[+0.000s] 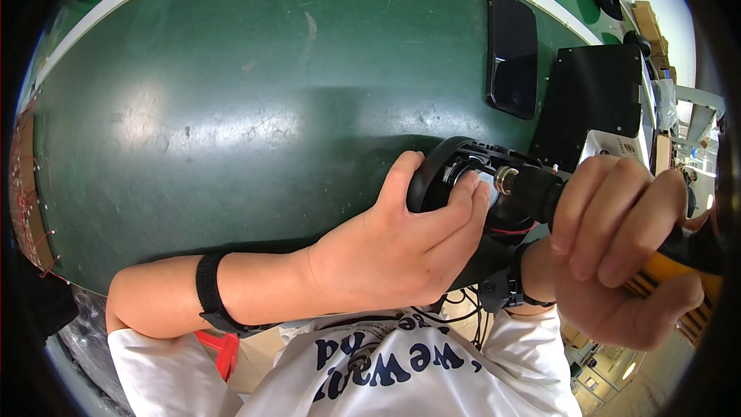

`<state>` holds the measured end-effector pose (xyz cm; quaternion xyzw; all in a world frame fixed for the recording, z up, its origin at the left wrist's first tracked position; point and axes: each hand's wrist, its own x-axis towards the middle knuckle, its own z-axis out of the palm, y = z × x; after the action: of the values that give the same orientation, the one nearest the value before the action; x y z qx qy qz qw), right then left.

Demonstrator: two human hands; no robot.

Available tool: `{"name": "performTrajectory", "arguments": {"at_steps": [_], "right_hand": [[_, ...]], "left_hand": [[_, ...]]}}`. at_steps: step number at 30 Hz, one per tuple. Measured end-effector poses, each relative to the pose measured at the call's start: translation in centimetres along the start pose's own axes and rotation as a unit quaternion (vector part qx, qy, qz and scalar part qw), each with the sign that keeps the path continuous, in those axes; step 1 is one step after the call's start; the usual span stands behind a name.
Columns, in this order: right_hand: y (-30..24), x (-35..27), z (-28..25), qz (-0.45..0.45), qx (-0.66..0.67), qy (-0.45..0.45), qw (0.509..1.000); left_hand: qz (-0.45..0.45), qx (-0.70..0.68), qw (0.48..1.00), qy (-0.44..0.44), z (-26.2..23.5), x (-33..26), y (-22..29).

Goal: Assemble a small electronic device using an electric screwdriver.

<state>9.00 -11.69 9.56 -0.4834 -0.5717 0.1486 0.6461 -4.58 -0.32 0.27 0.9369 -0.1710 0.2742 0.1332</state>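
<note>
Fingers [463, 208] of the left hand [386, 251] curl over a round black housing [436, 177], thumb hooked on its rim at 10 o'clock and fingertips pressed into its open face, while the right hand [617, 255] closes tight around a driver [679, 259] with a yellow-and-black grip, its black nose and metal collar [505, 180] aimed at the housing from 3 o'clock. The housing sits at the near edge of a green mat [231, 108], close to the body, partly hidden under both hands. The risk, judged from this pose, is that the bit slips off its seat: the left fingertips lie just beside the collar and could be nicked, and a skid could scar the plastic or catch the thin red wire [509, 230] showing under the housing at 5 o'clock. The housing is held by hand alone, so it could also twist under torque. The housing looks like hard moulded plastic, matt and curved, with ribs and small fittings inside; the driver's collar is bright metal, and its grip looks rubbery. The mat is smooth, slightly glossy and scuffed with pale marks. At 1 o'clock lies a flat black phone [511, 54] with a shiny face, and beside it at 2 o'clock a black sheet-metal plate [598, 96], square-cornered and dull. A black strap [210, 293] wraps the left wrist; a white printed shirt [401, 374] fills the lower edge.
</note>
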Motion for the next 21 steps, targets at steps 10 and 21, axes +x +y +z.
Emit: {"name": "performTrajectory", "arguments": {"at_steps": [10,21], "right_hand": [[0.7,0.0,0.6,-0.012,-0.011,0.006,1.0],[1.1,0.9,0.4,0.022,0.042,-0.021,0.999]], "left_hand": [[0.012,-0.009,0.999,-0.053,-0.8,0.1,0.0],[0.001,-0.001,0.999,-0.046,-0.8,0.0,-0.1]]}}
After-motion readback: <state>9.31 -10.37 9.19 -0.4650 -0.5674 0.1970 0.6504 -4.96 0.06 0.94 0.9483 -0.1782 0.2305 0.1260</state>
